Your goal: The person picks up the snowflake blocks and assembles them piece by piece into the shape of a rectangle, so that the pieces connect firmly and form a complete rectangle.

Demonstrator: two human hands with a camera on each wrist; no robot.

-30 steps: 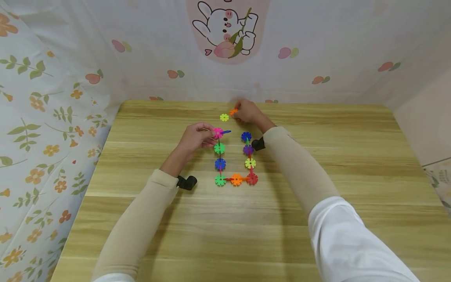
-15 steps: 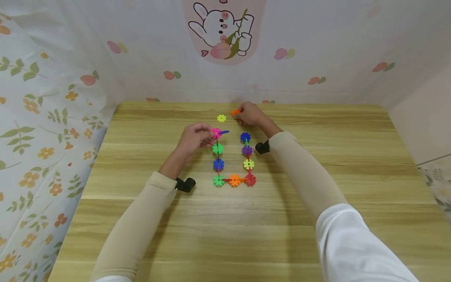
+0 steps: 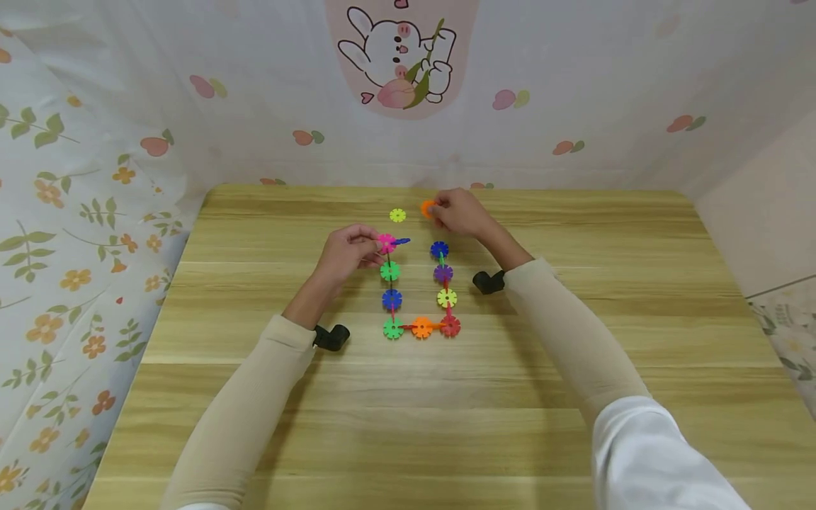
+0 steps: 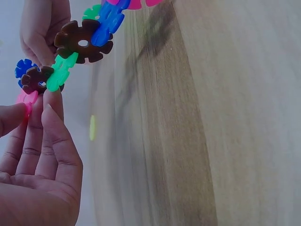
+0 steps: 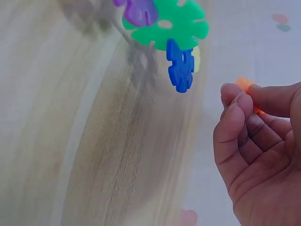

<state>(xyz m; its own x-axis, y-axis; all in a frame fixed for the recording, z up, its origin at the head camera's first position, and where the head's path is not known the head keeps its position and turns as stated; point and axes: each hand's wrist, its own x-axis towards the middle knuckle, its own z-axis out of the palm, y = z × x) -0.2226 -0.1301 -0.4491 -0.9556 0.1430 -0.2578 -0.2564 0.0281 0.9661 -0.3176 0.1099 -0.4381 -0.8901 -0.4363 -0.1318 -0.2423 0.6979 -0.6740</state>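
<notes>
My left hand (image 3: 346, 253) pinches a pink snowflake disc (image 3: 386, 243) between thumb and fingers. That disc is the upper left end of a U-shaped chain of notched plastic discs, and a blue disc (image 3: 401, 241) sticks out from it edge-on. Brown discs (image 4: 77, 44) in the same chain show in the left wrist view. Beyond the chain, my right hand (image 3: 462, 212) pinches a loose orange snowflake disc (image 3: 427, 208); thumb and fingertips partly cover it in the right wrist view. The chain's other arm ends in a blue disc (image 5: 180, 68), apart from the right hand.
A yellow snowflake disc (image 3: 398, 215) lies on the wooden table (image 3: 408, 418) beyond the pink one. Behind the table's far edge hangs a printed white curtain (image 3: 274, 85). Black wrist cameras (image 3: 333, 338) jut out near both forearms.
My right hand has drawn slightly back and to the right with the orange disc, away from the yellow one. The left hand keeps its hold on the pink disc; the view shifted slightly.
</notes>
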